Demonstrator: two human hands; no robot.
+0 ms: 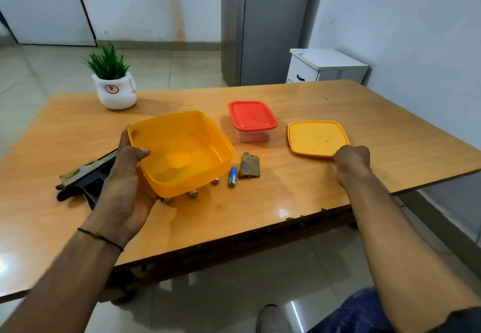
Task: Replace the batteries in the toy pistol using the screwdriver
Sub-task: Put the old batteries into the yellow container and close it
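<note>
Gripping tub point(187, 176) rim with left hand point(122, 187), pinching lid point(316, 137) edge at frame right with right hand point(352, 159); probably best keeping tub clear of batteries point(232, 176).

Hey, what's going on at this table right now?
A person is partway through a toy's battery swap. The left hand grips an empty yellow tub, tilted over loose batteries on the table. The right hand pinches the near edge of the yellow lid. The toy pistol lies behind the left hand; what looks like its battery cover lies beside a blue battery. No screwdriver shows.
</note>
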